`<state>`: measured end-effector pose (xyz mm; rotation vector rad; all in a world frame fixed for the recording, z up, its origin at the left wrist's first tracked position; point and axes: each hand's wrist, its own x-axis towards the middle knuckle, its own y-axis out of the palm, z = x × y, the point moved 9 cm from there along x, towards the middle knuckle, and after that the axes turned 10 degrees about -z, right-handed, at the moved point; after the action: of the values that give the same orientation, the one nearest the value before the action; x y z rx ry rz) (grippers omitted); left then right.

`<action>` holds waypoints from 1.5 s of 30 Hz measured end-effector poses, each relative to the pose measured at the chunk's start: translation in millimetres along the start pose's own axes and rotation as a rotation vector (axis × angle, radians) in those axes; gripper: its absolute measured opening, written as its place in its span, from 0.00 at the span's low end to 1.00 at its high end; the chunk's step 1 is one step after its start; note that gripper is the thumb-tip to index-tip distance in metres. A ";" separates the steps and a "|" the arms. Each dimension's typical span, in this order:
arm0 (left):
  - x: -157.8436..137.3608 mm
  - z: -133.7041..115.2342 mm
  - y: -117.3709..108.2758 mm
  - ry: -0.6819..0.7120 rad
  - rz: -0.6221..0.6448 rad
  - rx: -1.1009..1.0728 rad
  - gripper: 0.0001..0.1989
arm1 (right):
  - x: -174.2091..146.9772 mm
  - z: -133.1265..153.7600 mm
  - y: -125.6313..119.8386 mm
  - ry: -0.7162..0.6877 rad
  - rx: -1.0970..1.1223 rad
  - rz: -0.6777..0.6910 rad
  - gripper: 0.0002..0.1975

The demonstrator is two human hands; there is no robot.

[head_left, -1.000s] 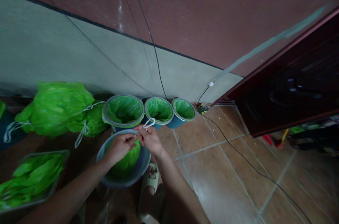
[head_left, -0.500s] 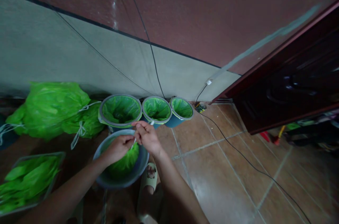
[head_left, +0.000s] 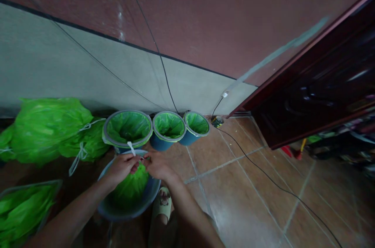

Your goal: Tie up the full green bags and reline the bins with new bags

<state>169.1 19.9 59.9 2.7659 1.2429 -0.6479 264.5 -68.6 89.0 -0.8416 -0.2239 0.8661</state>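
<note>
My left hand (head_left: 126,165) and my right hand (head_left: 156,163) meet over a grey-blue bucket (head_left: 106,212). Inside the bucket is a green plastic bag (head_left: 131,185), its top gathered up toward my fingers. A white drawstring (head_left: 131,147) sticks up above my left hand, which pinches it. My right hand's fingers are closed at the same knot point, close against the left fingertips; part of the string is hidden between them. Just behind stands the largest lined bin (head_left: 126,112), with a green bag folded over its grey rim.
Two smaller lined bins, a middle bin (head_left: 161,143) and a right bin (head_left: 193,138), stand along the wall. Tied green bags (head_left: 52,131) lie at left, above a tray (head_left: 55,189) of green bags. A black cable (head_left: 258,162) crosses the tiles. A dark door (head_left: 293,99) stands right.
My hands have moved slightly left and come closer together. The white string end now stands above my left hand instead of by the right. The view has shifted a little.
</note>
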 end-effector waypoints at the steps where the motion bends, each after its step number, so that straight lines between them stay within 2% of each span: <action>1: -1.0 -0.6 -2.4 -0.026 -0.006 -0.021 0.19 | -1.7 1.3 -3.0 -0.004 -0.060 0.004 0.08; 4: -0.6 -2.7 -8.0 -0.024 -0.016 -0.039 0.19 | -6.4 7.0 -3.5 -0.038 -0.056 0.089 0.09; 7: 5.3 -5.5 -13.3 0.097 -0.041 0.070 0.15 | -9.9 9.3 1.0 -0.073 -0.034 0.173 0.09; 11: 8.3 -12.6 -9.0 0.295 -0.006 0.233 0.13 | -11.1 7.9 -1.7 -0.096 -0.240 0.162 0.10; 15: 6.3 -16.8 -3.7 0.361 0.029 0.257 0.14 | -11.3 6.8 -5.0 -0.067 -0.365 0.162 0.13; 18: 3.5 -20.2 -4.1 0.415 -0.020 0.293 0.14 | -8.6 7.1 -2.8 -0.084 -0.355 0.152 0.15; 24: -8.7 -24.7 -1.6 0.423 -0.080 0.217 0.14 | 0.6 6.3 10.0 -0.116 -0.089 0.099 0.15; 30: -13.5 -30.5 -11.4 0.284 -0.190 0.086 0.10 | -0.3 -6.1 16.4 0.179 0.366 0.179 0.11; 34: -11.3 -25.2 -8.1 0.204 -0.133 0.043 0.09 | -2.5 -6.3 9.4 0.266 0.468 0.153 0.09; 39: -6.1 -14.5 0.2 0.157 0.014 -0.011 0.14 | 0.2 -8.3 6.9 0.207 0.303 0.113 0.08; 42: -1.6 -10.5 -0.2 0.164 0.026 0.037 0.18 | 1.7 -1.1 -2.2 0.066 0.069 0.070 0.09; 45: 2.7 -8.6 -0.8 0.200 0.016 0.098 0.16 | -1.1 10.5 -11.4 -0.059 -0.169 0.036 0.11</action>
<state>173.2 24.1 66.8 2.9811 1.2524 -0.4523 265.3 -67.6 104.5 -0.9806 -0.3381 0.9159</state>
